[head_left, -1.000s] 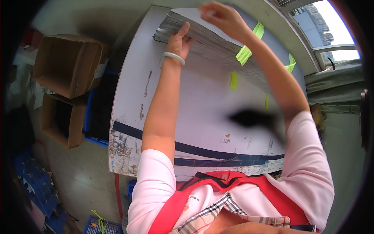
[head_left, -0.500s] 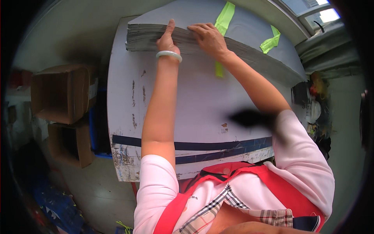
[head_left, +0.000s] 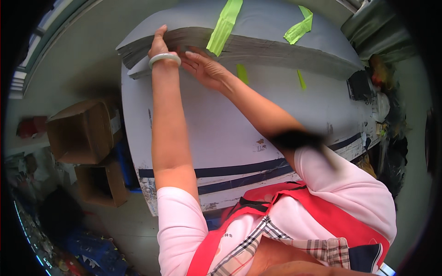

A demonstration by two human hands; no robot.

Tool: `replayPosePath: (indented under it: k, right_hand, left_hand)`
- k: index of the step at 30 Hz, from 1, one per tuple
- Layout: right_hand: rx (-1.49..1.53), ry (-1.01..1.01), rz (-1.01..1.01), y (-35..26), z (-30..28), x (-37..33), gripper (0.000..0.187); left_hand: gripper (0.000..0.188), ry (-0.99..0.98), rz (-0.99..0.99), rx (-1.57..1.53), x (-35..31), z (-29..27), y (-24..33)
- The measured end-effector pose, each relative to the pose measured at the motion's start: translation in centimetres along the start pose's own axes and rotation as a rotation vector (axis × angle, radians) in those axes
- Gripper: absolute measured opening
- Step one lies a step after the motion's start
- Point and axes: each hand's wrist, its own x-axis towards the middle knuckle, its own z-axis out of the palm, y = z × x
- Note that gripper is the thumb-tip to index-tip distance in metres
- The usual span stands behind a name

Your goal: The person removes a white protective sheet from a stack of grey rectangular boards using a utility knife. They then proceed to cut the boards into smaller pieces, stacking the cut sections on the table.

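White table (head_left: 221, 124) fills the middle of the head view, with brown boxes (head_left: 87, 133) off to its left. Along its far side lies a grey pile (head_left: 276, 55) of thin layers. The left hand (head_left: 159, 48) is at the pile's front edge near the left corner, thumb up; its fingers are hidden, so I cannot tell if it grips. The right hand (head_left: 209, 71) is just beside it, fingers loosely spread, seemingly holding nothing. Soft, even touches should help the layers stay neat. Mind the green tape (head_left: 224, 27) over the edge. Between the pile and the dark blue strips (head_left: 244, 168), hands have room to move.
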Motion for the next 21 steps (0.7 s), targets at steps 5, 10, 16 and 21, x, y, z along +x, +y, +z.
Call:
replayPosePath:
  k: [5,10,16,21]
  right_hand:
    - [0.373,0.014,-0.054,-4.5,-5.4,-0.8,0.055]
    - [0.34,0.261,-0.245,-12.5,-12.1,-6.2,0.056]
    - [0.386,0.501,-0.41,-24.0,-20.3,-12.4,0.059]
    - [0.339,0.597,-0.435,-31.8,-27.7,-16.4,0.068]
  left_hand:
    - [0.044,-0.057,-0.085,-0.009,0.1,0.3,-0.4]
    - [0.042,-0.065,-0.162,0.046,1.5,-1.5,-0.1]
    - [0.048,-0.027,-0.193,0.036,1.6,-2.9,-0.5]
    - [0.058,0.034,-0.201,-0.027,1.2,-2.7,-1.0]
